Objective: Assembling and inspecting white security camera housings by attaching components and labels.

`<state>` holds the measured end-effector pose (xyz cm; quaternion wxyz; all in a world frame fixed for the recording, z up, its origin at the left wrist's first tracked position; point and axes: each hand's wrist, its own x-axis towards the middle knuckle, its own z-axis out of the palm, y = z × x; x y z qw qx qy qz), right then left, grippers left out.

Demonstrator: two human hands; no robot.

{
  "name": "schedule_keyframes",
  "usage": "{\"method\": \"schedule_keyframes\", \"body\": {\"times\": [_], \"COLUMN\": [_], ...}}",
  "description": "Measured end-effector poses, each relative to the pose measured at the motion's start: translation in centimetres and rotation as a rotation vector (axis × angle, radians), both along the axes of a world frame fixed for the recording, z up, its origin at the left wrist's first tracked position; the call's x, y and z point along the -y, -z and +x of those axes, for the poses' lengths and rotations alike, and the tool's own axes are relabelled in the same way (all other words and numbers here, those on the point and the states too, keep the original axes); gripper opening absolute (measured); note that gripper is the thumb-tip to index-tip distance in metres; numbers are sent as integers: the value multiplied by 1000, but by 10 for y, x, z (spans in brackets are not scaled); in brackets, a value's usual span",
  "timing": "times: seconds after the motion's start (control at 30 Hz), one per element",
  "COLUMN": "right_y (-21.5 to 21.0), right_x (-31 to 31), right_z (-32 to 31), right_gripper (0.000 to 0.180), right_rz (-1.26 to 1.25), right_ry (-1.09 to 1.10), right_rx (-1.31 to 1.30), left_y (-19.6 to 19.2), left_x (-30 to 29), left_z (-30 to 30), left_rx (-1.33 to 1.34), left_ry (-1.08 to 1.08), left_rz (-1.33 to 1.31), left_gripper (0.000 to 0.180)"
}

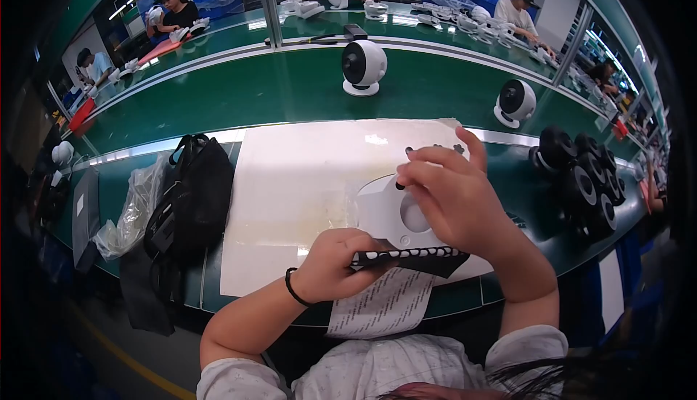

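A white plastic housing part [377, 207] with a round opening sits on the white work board in front of me. My right hand [454, 197] is over its right side, thumb and forefinger pinched on a small black round pad [400, 186]. My left hand [337, 266] grips a black sheet [428, 260] with a row of white round spots along its edge, held at the near side of the housing. A few more small dark pads [459, 149] show behind my right fingers. Under the sheet hangs a printed paper strip [385, 302].
The white board [276, 182] lies on a green bench. To its left are a black bag [192, 197] and a clear plastic bag [134, 207]; at right, several black round parts [592, 189] are piled. Two white-and-black round-headed devices [364, 66] stand on the green belt. Co-workers sit beyond.
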<state>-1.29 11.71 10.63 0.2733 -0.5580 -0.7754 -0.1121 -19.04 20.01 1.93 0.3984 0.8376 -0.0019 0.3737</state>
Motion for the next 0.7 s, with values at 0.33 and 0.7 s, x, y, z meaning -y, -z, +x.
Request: {"method": "schedule_keyframes", "body": {"times": [0.33,0.7], "right_y": [16,30], "right_x": [25,19], "right_z": [-5,-25], "right_gripper": [35,36], "right_rz": [140,-271], "right_ry": [-19,-216], "right_rx": [-229,-661], "left_y": [2,7], "left_x": [-6,-14], "left_z": [-2,-9], "left_rx": [-145,-124], "left_ry": [30,60], "left_rz": [140,121], "left_gripper": [18,18]}}
